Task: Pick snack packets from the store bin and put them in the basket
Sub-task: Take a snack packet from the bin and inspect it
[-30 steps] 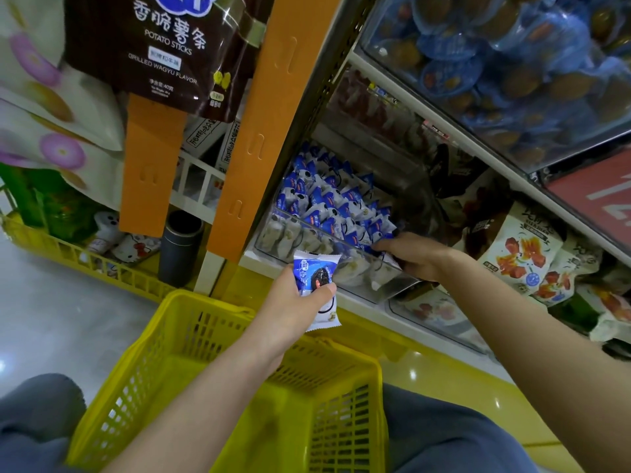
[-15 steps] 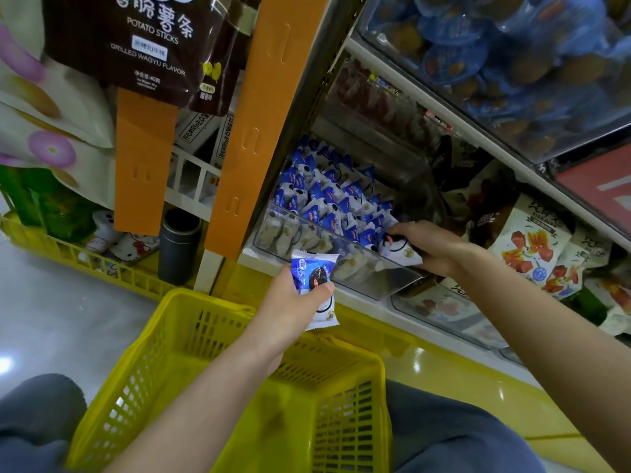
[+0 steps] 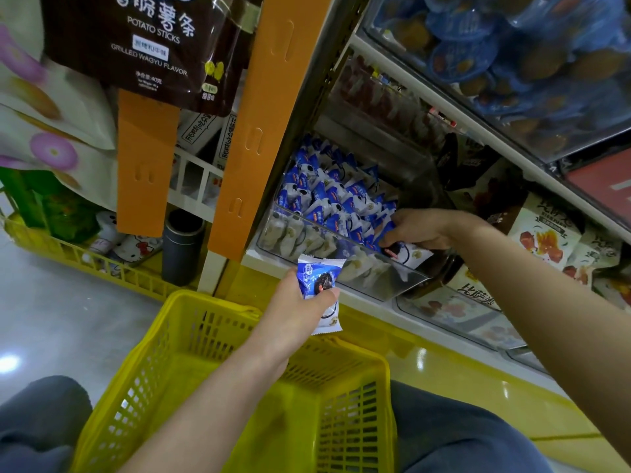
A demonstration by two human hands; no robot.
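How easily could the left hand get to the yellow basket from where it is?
Probably easily, yes: the left hand, gripping a blue packet, hovers just above the basket's open top, with nothing between them.

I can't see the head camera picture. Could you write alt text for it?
A person's left hand holds a blue-and-white snack packet above the far rim of a yellow basket, while the right hand grips a second packet at a clear store bin full of similar packets.
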